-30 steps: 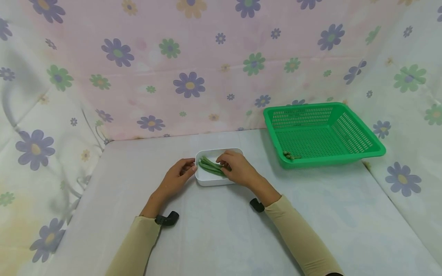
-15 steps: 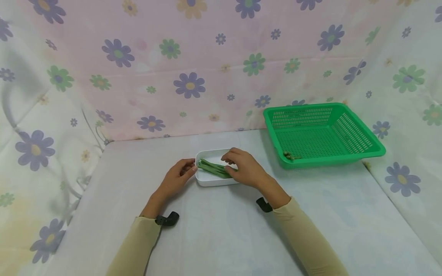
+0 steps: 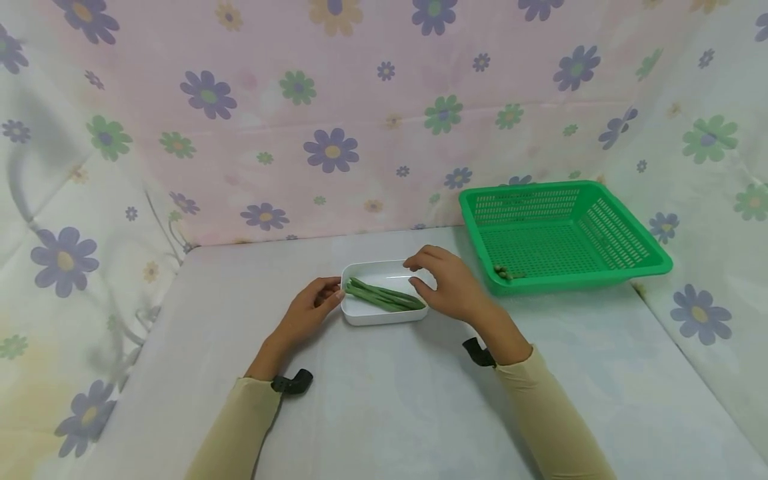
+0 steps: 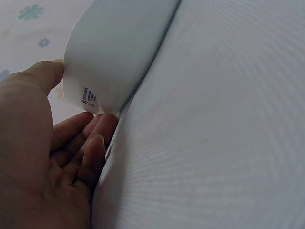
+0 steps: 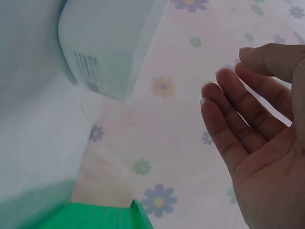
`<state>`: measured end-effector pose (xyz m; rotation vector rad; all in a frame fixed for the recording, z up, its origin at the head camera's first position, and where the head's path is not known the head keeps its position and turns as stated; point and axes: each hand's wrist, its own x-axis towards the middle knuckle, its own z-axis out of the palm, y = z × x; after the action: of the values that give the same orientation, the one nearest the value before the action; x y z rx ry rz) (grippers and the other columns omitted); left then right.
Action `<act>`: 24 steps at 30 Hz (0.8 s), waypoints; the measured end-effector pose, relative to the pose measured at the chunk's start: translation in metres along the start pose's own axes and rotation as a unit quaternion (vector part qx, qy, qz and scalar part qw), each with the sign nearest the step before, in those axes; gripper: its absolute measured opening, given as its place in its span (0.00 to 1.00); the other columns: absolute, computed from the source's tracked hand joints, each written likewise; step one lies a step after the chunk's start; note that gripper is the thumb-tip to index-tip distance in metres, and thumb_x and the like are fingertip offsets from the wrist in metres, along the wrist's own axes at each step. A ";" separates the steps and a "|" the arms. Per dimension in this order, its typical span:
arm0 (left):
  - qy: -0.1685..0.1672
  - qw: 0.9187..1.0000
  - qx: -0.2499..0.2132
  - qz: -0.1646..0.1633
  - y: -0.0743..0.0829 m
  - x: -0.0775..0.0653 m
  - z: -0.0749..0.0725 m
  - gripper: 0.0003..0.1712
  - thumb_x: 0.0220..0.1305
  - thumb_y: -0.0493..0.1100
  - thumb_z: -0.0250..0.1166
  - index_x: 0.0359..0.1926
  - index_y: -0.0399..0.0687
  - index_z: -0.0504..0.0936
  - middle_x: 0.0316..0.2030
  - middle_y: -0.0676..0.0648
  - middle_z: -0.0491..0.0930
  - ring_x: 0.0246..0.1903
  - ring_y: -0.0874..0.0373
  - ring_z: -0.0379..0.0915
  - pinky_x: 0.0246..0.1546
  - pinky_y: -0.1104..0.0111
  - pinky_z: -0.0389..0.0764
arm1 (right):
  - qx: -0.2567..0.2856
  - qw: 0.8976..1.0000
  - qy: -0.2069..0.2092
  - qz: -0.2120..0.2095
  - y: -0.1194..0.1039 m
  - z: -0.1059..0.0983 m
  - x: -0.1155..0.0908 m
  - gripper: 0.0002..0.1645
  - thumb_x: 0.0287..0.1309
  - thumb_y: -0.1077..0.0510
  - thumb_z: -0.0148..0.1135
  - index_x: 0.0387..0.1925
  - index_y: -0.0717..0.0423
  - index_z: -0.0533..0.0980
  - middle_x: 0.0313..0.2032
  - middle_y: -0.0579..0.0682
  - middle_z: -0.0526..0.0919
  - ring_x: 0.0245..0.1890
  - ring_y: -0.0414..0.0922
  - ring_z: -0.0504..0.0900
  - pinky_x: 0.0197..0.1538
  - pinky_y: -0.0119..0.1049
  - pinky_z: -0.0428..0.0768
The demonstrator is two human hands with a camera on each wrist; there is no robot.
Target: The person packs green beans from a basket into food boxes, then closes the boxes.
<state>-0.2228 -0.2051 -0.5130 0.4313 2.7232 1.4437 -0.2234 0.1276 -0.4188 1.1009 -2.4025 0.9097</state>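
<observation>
A small white rectangular tray (image 3: 384,319) stands on the table in the head view. Long green beans (image 3: 384,296) lie in it side by side, slanting down to the right. At the tray's left end, my left hand (image 3: 305,308) holds it, thumb at the rim. The left wrist view shows fingertips (image 4: 108,120) at the bottom corner of the same end wall. Over the tray's right end hovers my right hand (image 3: 451,283), thumb and fingers spread apart. Nothing is between its fingers in the right wrist view, where the hand (image 5: 267,138) is away from the tray.
A green plastic basket (image 3: 576,277) stands at the back right, close to my right hand. A few small brownish-green pieces (image 3: 505,273) lie in its front left corner. Flowered cloth (image 3: 360,100) hangs behind the table and at both sides.
My right hand has let go of the green beans, rising and drawing back to the right. The beans now lie fully in view, a little farther right. My left hand stays at the tray.
</observation>
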 end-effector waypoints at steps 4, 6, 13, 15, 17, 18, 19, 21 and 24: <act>-0.002 1.000 -0.001 -0.002 0.000 0.001 0.001 0.28 0.81 0.54 0.61 0.73 0.47 0.74 0.55 0.45 0.81 0.52 0.54 0.77 0.54 0.60 0.78 | 0.011 1.000 0.008 -0.020 0.001 -0.012 0.000 0.14 0.63 0.70 0.71 0.50 0.61 0.83 0.44 0.52 0.85 0.48 0.50 0.84 0.53 0.47 0.82; -0.002 1.000 0.000 -0.001 0.000 0.001 0.001 0.28 0.81 0.54 0.61 0.73 0.47 0.74 0.55 0.46 0.81 0.52 0.53 0.77 0.54 0.59 0.78 | 0.012 1.000 0.011 -0.018 0.001 -0.019 0.000 0.14 0.64 0.70 0.71 0.50 0.61 0.83 0.45 0.52 0.85 0.49 0.51 0.83 0.55 0.47 0.82; -0.001 1.000 0.003 0.001 0.001 0.002 0.001 0.28 0.81 0.54 0.61 0.73 0.46 0.74 0.54 0.45 0.81 0.50 0.54 0.76 0.52 0.61 0.77 | -0.014 0.999 0.045 0.020 0.001 -0.048 -0.005 0.12 0.63 0.70 0.71 0.47 0.60 0.84 0.45 0.52 0.87 0.49 0.51 0.84 0.53 0.49 0.83; 0.000 1.000 0.003 0.002 0.001 0.002 0.001 0.28 0.81 0.54 0.61 0.73 0.46 0.74 0.54 0.45 0.82 0.49 0.54 0.76 0.51 0.62 0.77 | -0.015 0.998 0.055 0.029 0.002 -0.056 -0.008 0.12 0.63 0.70 0.71 0.47 0.60 0.84 0.46 0.52 0.87 0.49 0.51 0.85 0.54 0.49 0.83; 0.000 1.000 0.001 0.001 0.001 0.002 0.001 0.28 0.81 0.54 0.61 0.73 0.47 0.75 0.53 0.46 0.82 0.48 0.53 0.76 0.51 0.62 0.77 | -0.016 0.997 0.066 0.039 0.004 -0.063 -0.010 0.12 0.63 0.71 0.71 0.47 0.61 0.85 0.46 0.52 0.88 0.50 0.52 0.84 0.55 0.51 0.82; 0.001 1.000 0.002 0.001 0.001 0.002 0.001 0.28 0.81 0.54 0.61 0.73 0.47 0.75 0.53 0.46 0.82 0.48 0.54 0.76 0.50 0.62 0.77 | -0.018 0.996 0.069 0.044 0.005 -0.066 -0.011 0.12 0.63 0.71 0.71 0.47 0.61 0.85 0.46 0.53 0.88 0.51 0.53 0.84 0.56 0.51 0.81; 0.002 1.000 0.002 0.002 0.001 0.002 0.001 0.28 0.81 0.54 0.61 0.73 0.47 0.75 0.53 0.46 0.82 0.48 0.54 0.76 0.51 0.62 0.77 | -0.021 0.996 0.072 0.048 0.006 -0.069 -0.012 0.12 0.62 0.71 0.72 0.47 0.61 0.85 0.46 0.53 0.88 0.51 0.53 0.84 0.56 0.51 0.81; 0.003 1.000 0.003 -0.001 0.002 0.002 0.000 0.28 0.81 0.54 0.61 0.72 0.47 0.75 0.53 0.46 0.82 0.49 0.53 0.76 0.51 0.61 0.78 | -0.030 0.995 0.078 0.052 0.009 -0.074 -0.014 0.12 0.62 0.71 0.72 0.47 0.61 0.85 0.46 0.54 0.88 0.52 0.53 0.83 0.57 0.52 0.80; 0.002 1.000 0.003 -0.004 0.002 0.001 0.000 0.28 0.81 0.54 0.61 0.73 0.46 0.75 0.54 0.45 0.82 0.50 0.53 0.76 0.52 0.60 0.78 | -0.043 0.994 0.082 0.056 0.013 -0.080 -0.017 0.12 0.62 0.71 0.72 0.47 0.62 0.85 0.47 0.55 0.87 0.53 0.55 0.82 0.58 0.52 0.79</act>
<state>-0.2229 -0.2036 -0.5115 0.4179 2.7306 1.4367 -0.2190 0.1973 -0.3745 0.8340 -2.3616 0.8862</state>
